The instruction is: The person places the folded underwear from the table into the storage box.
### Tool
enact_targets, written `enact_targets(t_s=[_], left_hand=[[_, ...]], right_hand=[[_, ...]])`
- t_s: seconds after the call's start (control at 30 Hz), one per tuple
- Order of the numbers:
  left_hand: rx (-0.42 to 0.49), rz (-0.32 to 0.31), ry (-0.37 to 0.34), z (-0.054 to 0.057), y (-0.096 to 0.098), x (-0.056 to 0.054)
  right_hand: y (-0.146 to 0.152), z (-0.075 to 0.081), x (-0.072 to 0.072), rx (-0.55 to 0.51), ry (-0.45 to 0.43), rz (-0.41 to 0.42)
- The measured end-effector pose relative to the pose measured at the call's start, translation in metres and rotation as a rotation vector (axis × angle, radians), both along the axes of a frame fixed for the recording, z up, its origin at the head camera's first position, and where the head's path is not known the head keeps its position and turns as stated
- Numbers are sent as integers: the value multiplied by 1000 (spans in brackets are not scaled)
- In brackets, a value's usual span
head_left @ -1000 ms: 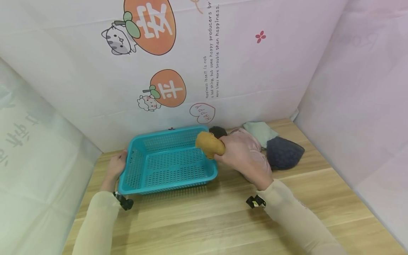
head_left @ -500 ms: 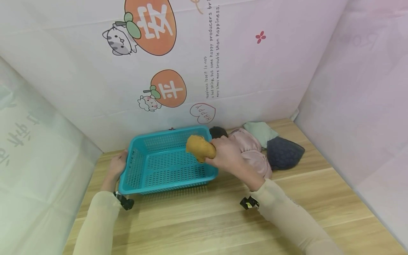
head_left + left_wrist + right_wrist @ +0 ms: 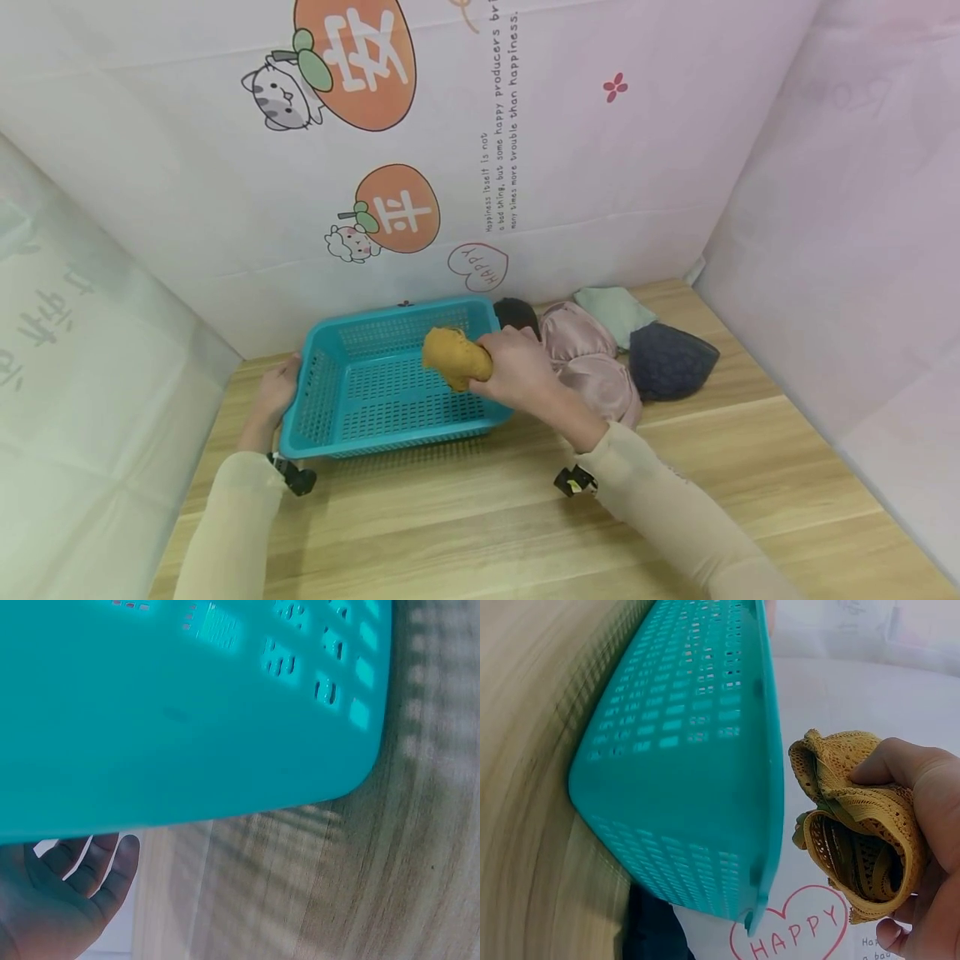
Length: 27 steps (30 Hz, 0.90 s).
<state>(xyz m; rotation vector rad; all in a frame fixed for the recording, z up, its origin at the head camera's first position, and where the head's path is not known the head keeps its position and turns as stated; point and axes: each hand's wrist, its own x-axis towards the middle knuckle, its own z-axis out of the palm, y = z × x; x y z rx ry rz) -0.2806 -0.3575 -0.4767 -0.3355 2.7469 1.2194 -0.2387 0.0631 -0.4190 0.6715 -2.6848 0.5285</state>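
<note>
My right hand [image 3: 517, 371] grips a folded piece of mustard lace underwear [image 3: 455, 358] above the right part of a teal plastic basket [image 3: 397, 437]. In the right wrist view, the lace underwear [image 3: 859, 817] curls into a loose roll, with the thumb pressed on its top; its exact cut is hidden by the folds. My left hand [image 3: 276, 388] holds the basket's left rim. Seen from the left wrist, the left hand [image 3: 64, 900] has its fingers against the outer side of the basket [image 3: 187, 750]; the thumb is hidden.
Right of the basket lie a black piece [image 3: 516, 313], a pink satin bra [image 3: 600, 383], a mint-green piece [image 3: 615, 315] and a navy one [image 3: 670, 360]. They rest on a wooden table [image 3: 465, 525]. Printed white cloth [image 3: 585, 167] hangs behind and at both sides.
My right hand has carried the lace underwear leftward and slightly down, further over the basket, uncovering more of the pink bra. The left hand and basket have stayed in place.
</note>
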Motion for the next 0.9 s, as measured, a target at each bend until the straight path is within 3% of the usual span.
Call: enact_targets(t_s=[0.43, 0.9], left_hand=[[-2, 8, -3, 0, 1, 1], [-3, 1, -4, -2, -1, -1]], right_hand=[[-12, -9, -1, 49, -65, 58], [-25, -24, -9, 93, -1, 103]])
